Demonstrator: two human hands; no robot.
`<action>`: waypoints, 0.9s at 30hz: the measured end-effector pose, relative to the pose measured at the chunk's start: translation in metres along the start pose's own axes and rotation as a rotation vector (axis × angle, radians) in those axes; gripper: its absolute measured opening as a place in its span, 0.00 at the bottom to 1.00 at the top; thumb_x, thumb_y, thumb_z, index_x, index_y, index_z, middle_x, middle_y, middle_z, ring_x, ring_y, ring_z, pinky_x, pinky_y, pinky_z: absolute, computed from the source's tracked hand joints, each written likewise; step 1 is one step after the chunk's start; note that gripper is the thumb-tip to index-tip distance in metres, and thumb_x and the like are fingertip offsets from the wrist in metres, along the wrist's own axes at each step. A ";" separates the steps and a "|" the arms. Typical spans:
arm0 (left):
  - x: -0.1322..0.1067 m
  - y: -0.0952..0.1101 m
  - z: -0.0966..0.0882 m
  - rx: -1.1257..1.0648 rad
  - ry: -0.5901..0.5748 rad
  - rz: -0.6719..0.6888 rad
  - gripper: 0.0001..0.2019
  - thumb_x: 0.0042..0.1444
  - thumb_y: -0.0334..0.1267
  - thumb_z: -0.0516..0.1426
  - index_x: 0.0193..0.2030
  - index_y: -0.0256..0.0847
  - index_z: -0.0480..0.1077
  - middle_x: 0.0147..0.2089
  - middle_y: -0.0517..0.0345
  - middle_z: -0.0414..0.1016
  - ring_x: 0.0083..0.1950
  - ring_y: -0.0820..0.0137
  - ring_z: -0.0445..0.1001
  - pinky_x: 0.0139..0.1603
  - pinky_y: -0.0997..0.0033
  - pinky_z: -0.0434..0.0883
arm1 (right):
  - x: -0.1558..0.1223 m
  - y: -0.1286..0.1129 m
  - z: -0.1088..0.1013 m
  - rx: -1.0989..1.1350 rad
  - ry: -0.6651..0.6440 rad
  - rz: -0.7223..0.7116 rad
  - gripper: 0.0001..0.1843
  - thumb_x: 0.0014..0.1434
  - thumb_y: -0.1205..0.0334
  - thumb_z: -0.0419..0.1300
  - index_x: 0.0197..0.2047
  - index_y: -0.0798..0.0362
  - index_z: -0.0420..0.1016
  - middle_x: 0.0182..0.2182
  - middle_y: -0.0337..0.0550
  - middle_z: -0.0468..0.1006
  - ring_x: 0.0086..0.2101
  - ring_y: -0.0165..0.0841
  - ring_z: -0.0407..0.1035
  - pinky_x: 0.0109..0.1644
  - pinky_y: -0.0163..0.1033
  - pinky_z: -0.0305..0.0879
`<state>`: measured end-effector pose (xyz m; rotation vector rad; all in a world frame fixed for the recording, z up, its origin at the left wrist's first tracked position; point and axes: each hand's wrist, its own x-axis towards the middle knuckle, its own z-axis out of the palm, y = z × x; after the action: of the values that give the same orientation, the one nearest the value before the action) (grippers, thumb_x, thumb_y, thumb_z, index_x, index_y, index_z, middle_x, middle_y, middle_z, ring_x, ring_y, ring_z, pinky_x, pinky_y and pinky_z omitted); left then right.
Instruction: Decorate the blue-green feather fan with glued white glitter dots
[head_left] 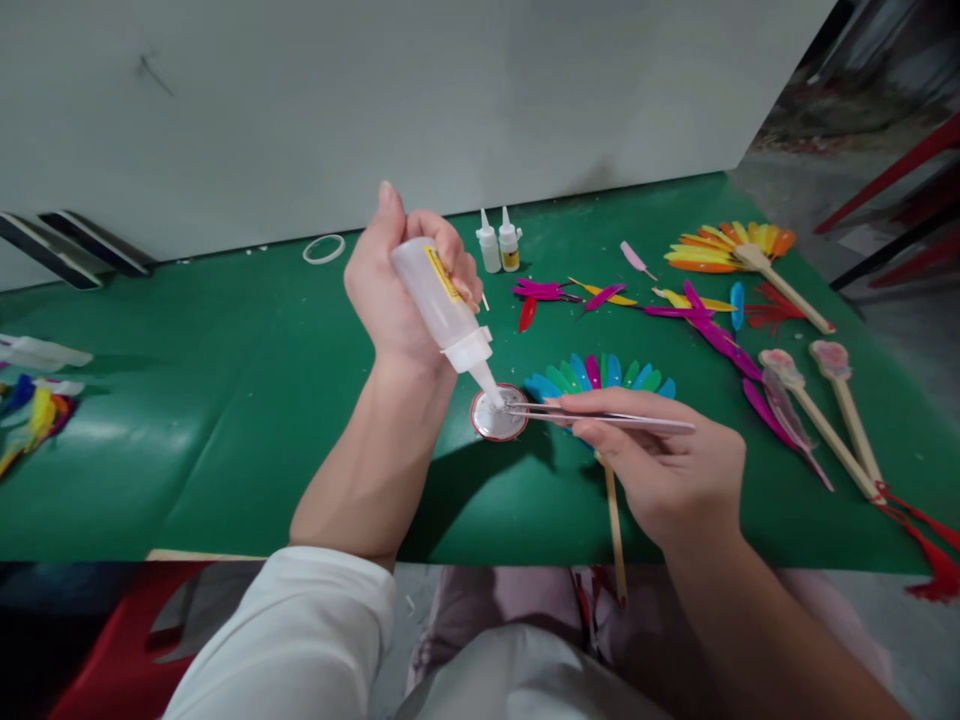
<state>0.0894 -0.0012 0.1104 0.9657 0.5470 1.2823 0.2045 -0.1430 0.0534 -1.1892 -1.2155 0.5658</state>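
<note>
My left hand (412,270) is closed round a translucent squeeze bottle (435,295) with a yellow label, tilted nozzle down. The nozzle tip meets a small round silver dish (495,425) with a red rim. In my right hand (667,465) is a pair of tweezers (622,420), held level from the right. Their points are over the dish, close beside the nozzle; what they pinch, if anything, is too small to make out. Partly behind my right hand lies a fan of blue, green and magenta feathers (592,372) with a wooden handle (614,520) reaching past the table's front edge.
Two small white bottles (499,245) stand near the wall. Loose magenta feathers (709,325) lie across the right side. Beyond them are a yellow-orange feather fan (727,247) and two wooden sticks (832,430) with red tassels. At far left is a bundle of coloured feathers (41,410).
</note>
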 end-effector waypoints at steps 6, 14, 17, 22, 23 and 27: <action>0.001 -0.001 0.001 -0.031 0.011 0.025 0.37 0.66 0.46 0.34 0.08 0.38 0.62 0.07 0.57 0.55 0.08 0.75 0.54 0.09 0.75 0.46 | -0.001 -0.002 0.001 0.005 0.003 0.041 0.08 0.53 0.68 0.65 0.32 0.44 0.81 0.31 0.34 0.83 0.30 0.31 0.77 0.36 0.34 0.77; 0.001 -0.001 0.001 -0.031 0.014 0.035 0.38 0.66 0.47 0.34 0.07 0.37 0.61 0.07 0.58 0.52 0.07 0.76 0.54 0.09 0.76 0.45 | -0.001 -0.001 0.001 0.029 0.006 0.039 0.09 0.52 0.69 0.65 0.32 0.44 0.81 0.31 0.33 0.83 0.31 0.31 0.78 0.37 0.34 0.77; 0.001 -0.002 0.001 -0.030 0.010 0.038 0.38 0.66 0.48 0.34 0.07 0.37 0.61 0.06 0.58 0.52 0.07 0.76 0.53 0.09 0.76 0.44 | 0.000 0.000 0.001 0.028 -0.003 0.018 0.09 0.53 0.69 0.65 0.33 0.43 0.81 0.31 0.33 0.83 0.31 0.31 0.78 0.36 0.33 0.77; 0.002 -0.002 0.001 -0.021 0.007 0.042 0.38 0.65 0.48 0.35 0.07 0.37 0.61 0.06 0.58 0.51 0.07 0.76 0.52 0.09 0.76 0.44 | 0.000 0.000 -0.001 -0.018 -0.015 0.017 0.06 0.53 0.67 0.65 0.33 0.45 0.81 0.31 0.36 0.83 0.30 0.33 0.78 0.34 0.35 0.77; 0.002 -0.002 0.001 -0.024 0.007 0.040 0.38 0.66 0.48 0.34 0.07 0.37 0.61 0.06 0.58 0.51 0.07 0.76 0.52 0.09 0.76 0.43 | -0.001 0.000 -0.001 -0.026 -0.011 0.027 0.06 0.53 0.66 0.65 0.32 0.45 0.81 0.31 0.36 0.83 0.30 0.33 0.78 0.34 0.35 0.77; 0.003 -0.003 0.000 -0.016 -0.016 0.040 0.37 0.65 0.46 0.35 0.07 0.38 0.61 0.06 0.58 0.52 0.07 0.76 0.53 0.09 0.76 0.44 | 0.000 -0.001 0.000 -0.022 -0.014 0.027 0.06 0.53 0.67 0.65 0.32 0.45 0.81 0.31 0.36 0.83 0.30 0.33 0.78 0.34 0.35 0.77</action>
<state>0.0917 0.0017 0.1089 0.9775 0.5069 1.3115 0.2043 -0.1435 0.0537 -1.2240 -1.2214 0.5832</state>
